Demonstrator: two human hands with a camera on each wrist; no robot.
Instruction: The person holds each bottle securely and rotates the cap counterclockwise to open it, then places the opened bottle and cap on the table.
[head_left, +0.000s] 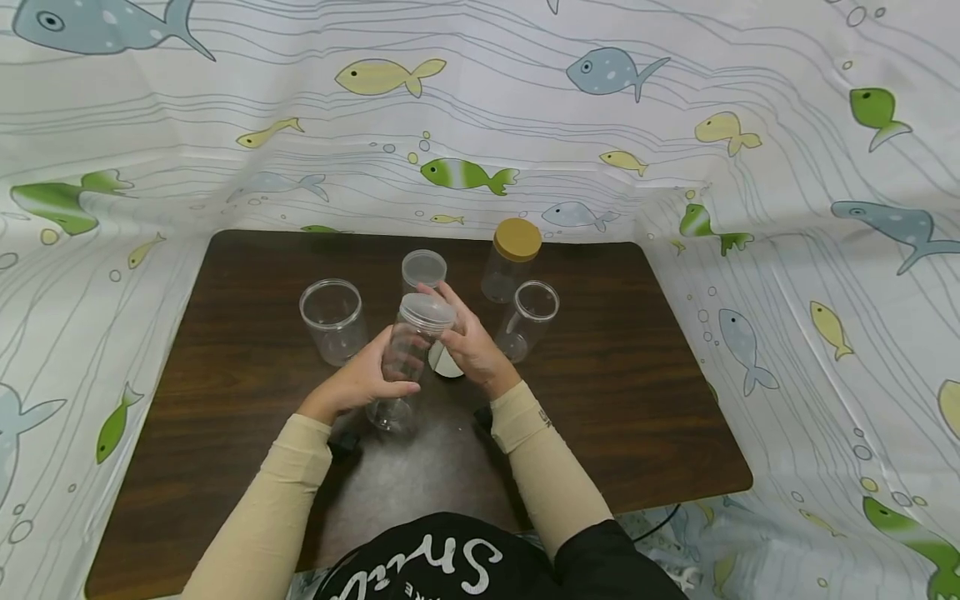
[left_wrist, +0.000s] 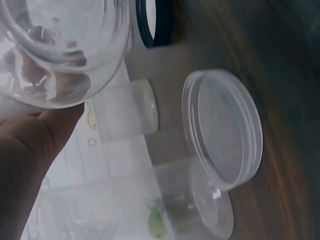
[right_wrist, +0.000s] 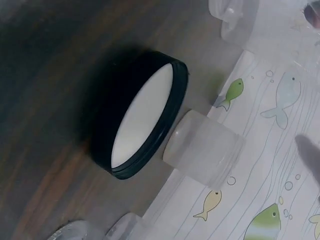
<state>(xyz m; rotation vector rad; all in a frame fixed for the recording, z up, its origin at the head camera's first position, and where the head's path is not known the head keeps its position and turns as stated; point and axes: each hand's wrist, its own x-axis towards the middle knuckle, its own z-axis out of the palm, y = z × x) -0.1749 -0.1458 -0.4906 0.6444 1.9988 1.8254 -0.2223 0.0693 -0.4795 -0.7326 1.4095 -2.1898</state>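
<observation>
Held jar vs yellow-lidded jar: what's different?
Lid: the held clear cylindrical jar has a translucent, colourless lid; the yellow-lidded clear cylindrical jar has an opaque yellow one.

Handling: the held jar is in the left hand, with the right hand at its lid; the yellow-lidded jar stands on the dark-brown wood-grain table, touched by neither hand.

Shared: see-through bodies.

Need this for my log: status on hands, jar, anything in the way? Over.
Left hand around clear jar; right hand holding its translucent lid. Jar slightly tilted, lid on top. Dark-rimmed lid on table nearby; nothing seen blocking the hands.
</observation>
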